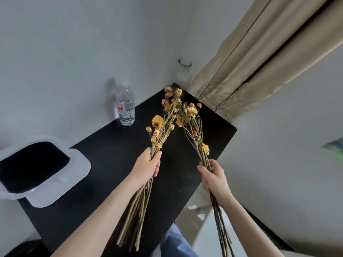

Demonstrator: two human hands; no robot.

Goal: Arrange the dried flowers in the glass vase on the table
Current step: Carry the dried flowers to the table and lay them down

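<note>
Left grip: the left grip (pixel 148 165) is closed tight around the stems of the left bunch (pixel 161 127) of dried flowers, with the fingers curled round them.
Right grip: the right grip (pixel 213 175) is wrapped around the stems of the right bunch (pixel 191 115), with the thumb on top.
Flower heads: the yellow and pink heads of the two bunches lean toward each other and meet above the far part of the counter.
Stems: the long bare ends hang down past both wrists, toward the person.
Counter: the counter (pixel 111 154) is black and flat with a round corner on the right. Tiny pale crumbs lie on it near the hands.
Room: a pale wall (pixel 55 43) stands behind, and a beige curtain (pixel 241 62) hangs by the far corner.
Glass vase: the glass vase (pixel 182 73) stands upright at the far corner, just beside the curtain, past the flower heads and well apart from both hands.
Bottle: a clear water bottle (pixel 126 108) with a label stands by the wall.
Tub: a clear plastic tub (pixel 78 169) sits at the left edge, and dark shows through its bottom.
</note>
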